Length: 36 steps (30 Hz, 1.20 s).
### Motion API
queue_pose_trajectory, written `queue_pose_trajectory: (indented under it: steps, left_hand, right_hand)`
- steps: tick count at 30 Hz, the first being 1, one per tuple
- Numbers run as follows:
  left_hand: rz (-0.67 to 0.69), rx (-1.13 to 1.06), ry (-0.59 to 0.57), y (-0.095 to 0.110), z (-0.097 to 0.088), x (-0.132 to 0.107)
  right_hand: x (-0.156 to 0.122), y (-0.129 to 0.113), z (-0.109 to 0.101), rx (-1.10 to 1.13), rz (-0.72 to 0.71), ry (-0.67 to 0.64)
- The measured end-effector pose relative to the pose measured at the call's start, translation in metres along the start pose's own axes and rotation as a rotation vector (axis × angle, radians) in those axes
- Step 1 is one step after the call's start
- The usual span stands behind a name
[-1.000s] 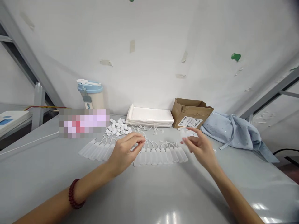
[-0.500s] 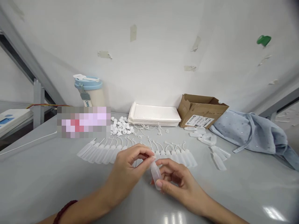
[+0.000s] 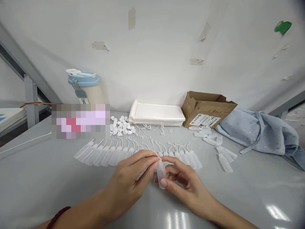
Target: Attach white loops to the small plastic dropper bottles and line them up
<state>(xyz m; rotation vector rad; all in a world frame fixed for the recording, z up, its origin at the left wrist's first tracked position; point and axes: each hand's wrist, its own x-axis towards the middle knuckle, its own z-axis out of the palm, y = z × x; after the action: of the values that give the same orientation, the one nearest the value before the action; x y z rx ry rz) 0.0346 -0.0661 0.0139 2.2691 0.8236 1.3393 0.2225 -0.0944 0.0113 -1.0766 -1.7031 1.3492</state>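
A small translucent plastic bottle (image 3: 161, 175) stands slightly tilted in my right hand (image 3: 184, 183), with the thumb in front and the fingers around its right side. My left hand (image 3: 137, 175) is at the bottle's neck, fingertips and thumb drawn together there. A thin white cord (image 3: 156, 154) shows along the left fingertips and meets the bottle's mouth; its other end is hidden behind the hand. Behind both hands lies a row of similar bottles (image 3: 102, 156) with curved white cords out of their tops. My hands cover the middle of that row.
Loose white caps (image 3: 122, 125) are piled near several loose cords (image 3: 149, 127). Behind are a stack of white envelopes (image 3: 158, 111) and an open cardboard box (image 3: 207, 109). Bottles without cords (image 3: 225, 162) lie at right, beside blue fabric (image 3: 259, 133). A blue-lidded tumbler (image 3: 91, 89) stands back left.
My left fingers have straightened and shifted a little to the right at the bottle's neck. The bottle is more upright, still in my right hand. The view has tilted slightly.
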Motion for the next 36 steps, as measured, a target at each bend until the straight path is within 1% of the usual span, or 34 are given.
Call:
queue_pose_trajectory:
  steps: [6, 12, 15, 17, 20, 24, 26, 29, 32, 34, 36]
  left_hand:
    - [-0.091, -0.035, -0.035, -0.002, -0.001, 0.001]
    - [-0.226, -0.115, -0.077, 0.004, -0.007, 0.009]
    - [-0.252, -0.143, -0.084, 0.006, -0.008, 0.01]
    - [-0.239, -0.141, -0.088, 0.005, -0.007, 0.009]
    - [-0.138, -0.101, -0.067, 0.002, -0.004, 0.006]
    - [0.023, -0.022, -0.035, -0.004, -0.002, 0.001]
    - [0.104, 0.029, -0.055, -0.006, -0.002, -0.001]
    - [0.224, 0.105, -0.116, -0.007, -0.003, -0.001]
    - [0.327, 0.168, -0.134, -0.006, -0.005, 0.001]
    - [0.377, 0.201, -0.141, -0.006, -0.007, 0.002]
    - [0.403, 0.236, -0.173, -0.007, -0.009, 0.002]
  right_hand:
    - [0.0, -0.002, 0.001, -0.013, 0.014, 0.021]
    - [-0.001, 0.0, 0.002, -0.101, -0.046, 0.014]
    - [-0.001, 0.001, 0.001, -0.134, -0.077, 0.023]
    - [0.0, 0.002, 0.001, -0.129, -0.094, 0.021]
    - [-0.001, 0.002, 0.001, -0.116, -0.094, 0.024]
    - [-0.002, 0.001, 0.002, -0.106, -0.044, 0.041]
    - [-0.003, 0.001, 0.003, -0.091, -0.032, 0.047]
    - [-0.003, 0.001, 0.004, -0.058, -0.019, 0.057]
    - [-0.002, 0.001, 0.004, -0.017, 0.015, 0.066]
    - [-0.002, 0.001, 0.004, 0.029, 0.043, 0.067]
    - [-0.001, 0.0, 0.005, 0.104, 0.075, 0.059]
